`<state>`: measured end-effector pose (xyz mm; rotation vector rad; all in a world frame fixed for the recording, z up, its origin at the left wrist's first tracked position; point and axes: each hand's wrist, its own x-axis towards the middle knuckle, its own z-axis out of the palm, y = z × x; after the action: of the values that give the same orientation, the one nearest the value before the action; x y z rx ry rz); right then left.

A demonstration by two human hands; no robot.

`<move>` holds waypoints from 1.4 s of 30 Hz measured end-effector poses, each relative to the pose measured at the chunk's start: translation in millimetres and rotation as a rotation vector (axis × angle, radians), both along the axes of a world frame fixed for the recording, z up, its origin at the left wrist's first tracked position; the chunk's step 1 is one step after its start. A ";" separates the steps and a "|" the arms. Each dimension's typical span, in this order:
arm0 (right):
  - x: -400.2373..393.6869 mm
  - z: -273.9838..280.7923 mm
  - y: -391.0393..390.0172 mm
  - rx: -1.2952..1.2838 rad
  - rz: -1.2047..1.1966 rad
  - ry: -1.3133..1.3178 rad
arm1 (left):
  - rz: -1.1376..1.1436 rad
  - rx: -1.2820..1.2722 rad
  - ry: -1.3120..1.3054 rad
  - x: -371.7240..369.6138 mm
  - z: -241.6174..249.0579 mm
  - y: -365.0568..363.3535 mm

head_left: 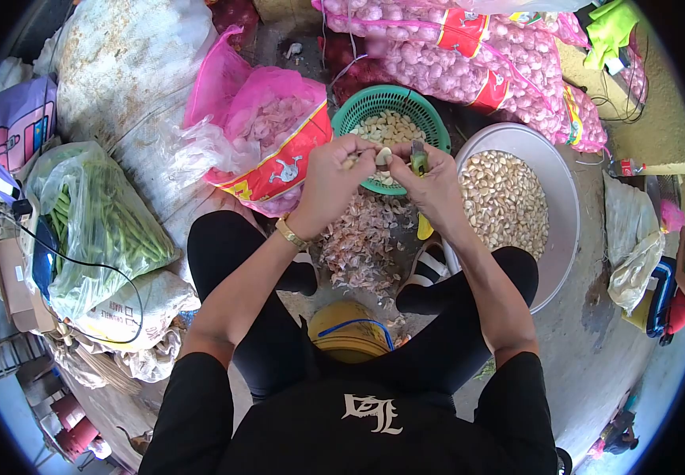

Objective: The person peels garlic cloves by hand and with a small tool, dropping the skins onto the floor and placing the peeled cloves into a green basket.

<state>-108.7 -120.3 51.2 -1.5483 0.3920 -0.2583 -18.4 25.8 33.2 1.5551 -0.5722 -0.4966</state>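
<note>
My left hand [337, 172] is closed, its fingertips pinching a pale garlic clove [383, 156]. My right hand [435, 187] meets it there, thumb beside the clove, and grips a small knife [419, 161] with a green-yellow handle; the fingers hide part of it. Just beyond both hands stands a green plastic basket [344, 119] with peeled cloves [392, 129] in it. Below the hands, a heap of papery garlic skins [362, 241] lies on the floor between my feet. To the right, a wide whitish basin [565, 214] holds many unpeeled cloves [504, 198].
An opened pink mesh bag [227, 87] of garlic skins stands left of the basket. Full garlic sacks [413, 63] lie behind. Green beans in a clear bag [109, 222] rest at left, near a white sack [125, 63]. A yellowish bucket [342, 321] sits between my legs.
</note>
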 end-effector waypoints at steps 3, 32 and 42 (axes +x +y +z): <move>-0.2 16.4 -0.7 0.098 0.049 0.059 | -0.033 -0.061 0.292 5.8 -0.3 3.0; 3.8 9.9 -5.9 0.090 0.009 0.002 | 0.075 -0.124 0.358 5.0 10.6 3.3; 5.5 12.5 -18.1 0.034 -0.021 0.022 | -0.172 0.245 -0.244 21.9 -6.1 18.9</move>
<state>-103.2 -138.4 63.7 -1.5153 0.4284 -0.2498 3.5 44.6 27.1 1.8236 -0.8631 -0.5258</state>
